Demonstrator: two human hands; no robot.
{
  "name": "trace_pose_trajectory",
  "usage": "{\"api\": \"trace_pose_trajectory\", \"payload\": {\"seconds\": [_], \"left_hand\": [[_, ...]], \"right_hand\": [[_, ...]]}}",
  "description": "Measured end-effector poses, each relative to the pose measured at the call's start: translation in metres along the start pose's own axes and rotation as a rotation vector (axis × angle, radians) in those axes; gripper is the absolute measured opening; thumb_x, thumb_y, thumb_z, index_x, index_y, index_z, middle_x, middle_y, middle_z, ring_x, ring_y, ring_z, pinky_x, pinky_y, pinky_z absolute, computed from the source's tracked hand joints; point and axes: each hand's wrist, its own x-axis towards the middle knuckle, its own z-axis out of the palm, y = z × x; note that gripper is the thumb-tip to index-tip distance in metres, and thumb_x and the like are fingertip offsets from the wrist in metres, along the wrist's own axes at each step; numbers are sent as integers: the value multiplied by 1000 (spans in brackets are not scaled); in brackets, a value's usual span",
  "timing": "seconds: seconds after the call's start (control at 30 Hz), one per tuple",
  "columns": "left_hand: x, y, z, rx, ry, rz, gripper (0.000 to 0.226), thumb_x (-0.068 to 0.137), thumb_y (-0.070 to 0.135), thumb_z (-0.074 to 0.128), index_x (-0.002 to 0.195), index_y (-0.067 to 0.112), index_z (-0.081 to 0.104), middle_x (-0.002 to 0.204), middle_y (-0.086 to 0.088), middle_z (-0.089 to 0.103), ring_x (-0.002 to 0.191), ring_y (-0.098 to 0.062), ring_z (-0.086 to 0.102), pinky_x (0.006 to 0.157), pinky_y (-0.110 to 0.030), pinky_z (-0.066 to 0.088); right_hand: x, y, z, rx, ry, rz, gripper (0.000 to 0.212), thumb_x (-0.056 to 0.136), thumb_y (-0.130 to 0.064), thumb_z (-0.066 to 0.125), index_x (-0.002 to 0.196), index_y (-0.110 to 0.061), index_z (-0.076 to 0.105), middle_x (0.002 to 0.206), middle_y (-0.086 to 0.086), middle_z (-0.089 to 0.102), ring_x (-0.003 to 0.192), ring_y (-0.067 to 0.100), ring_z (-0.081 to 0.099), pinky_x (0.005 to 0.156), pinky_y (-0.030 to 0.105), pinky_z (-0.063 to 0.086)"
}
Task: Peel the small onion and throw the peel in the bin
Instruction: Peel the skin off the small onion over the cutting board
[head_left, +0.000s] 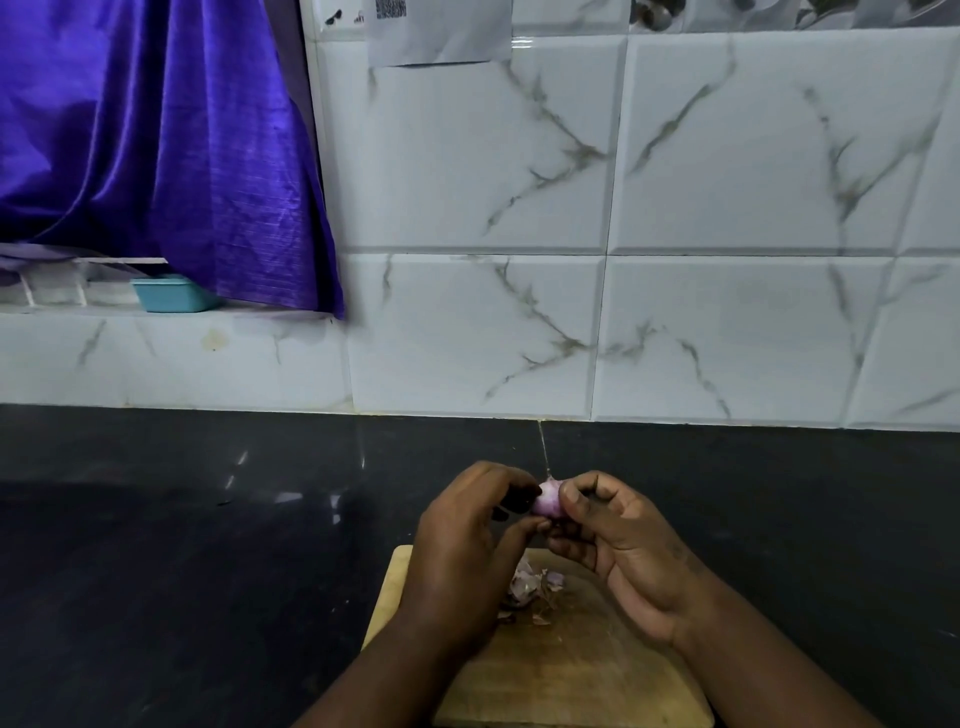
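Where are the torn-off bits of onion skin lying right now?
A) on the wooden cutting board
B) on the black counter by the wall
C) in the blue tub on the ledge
A: the peel scraps lie on the wooden cutting board, below the left hand and right hand that hold the small onion.

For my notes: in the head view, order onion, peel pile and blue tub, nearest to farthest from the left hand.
1. onion: pinched in the left hand.
2. peel pile: on the board below.
3. blue tub: far back left.
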Motion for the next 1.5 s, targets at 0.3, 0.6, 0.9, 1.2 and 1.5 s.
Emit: {"api": "trace_pose_trajectory", "payload": {"seconds": [0.3, 0.6, 0.9, 1.2, 1.5], "left_hand": [[1, -2, 0, 35, -17, 24, 29, 82, 1, 86, 93, 24, 70, 94, 15, 66, 90, -10, 67, 74, -13, 52], [1, -4, 2, -132, 32, -38, 35, 84, 2, 85, 107, 26, 75, 101, 15, 73, 99, -11, 72, 82, -23, 60], [2, -3, 2, -108, 67, -17, 27, 84, 3, 85, 103, 21, 77, 100, 16, 72, 98, -10, 72, 80, -28, 61], [2, -4, 3, -156, -70, -143, 24, 89, 12, 82, 97, 30, 67, 98, 12, 67, 97, -12, 67, 80, -33, 59], [3, -8, 0, -168, -187, -214, 27, 93, 14, 78, 92, 33, 59, 97, 8, 64, 91, -14, 64, 78, -43, 59]], "right_hand": [[0, 0, -2, -10, 14, -1, 37, 83, -14, 72, 115, 5, 66, 108, 22, 77, 89, 27, 76, 77, 35, 64], [2, 1, -2, 50, 0, 10, 28, 82, -19, 73, 104, -3, 67, 103, 21, 75, 87, 25, 73, 75, 33, 63], [1, -1, -3, 90, -78, 69, 40, 89, -22, 64, 122, -2, 71, 102, 19, 75, 85, 23, 71, 70, 30, 64], [1, 1, -3, -64, -48, 64, 41, 89, -26, 66, 118, 2, 73, 101, 21, 76, 82, 24, 73, 71, 29, 63], [0, 2, -3, -152, -35, 54, 38, 87, -29, 68, 112, -2, 77, 100, 20, 77, 81, 25, 70, 73, 35, 57]]}}
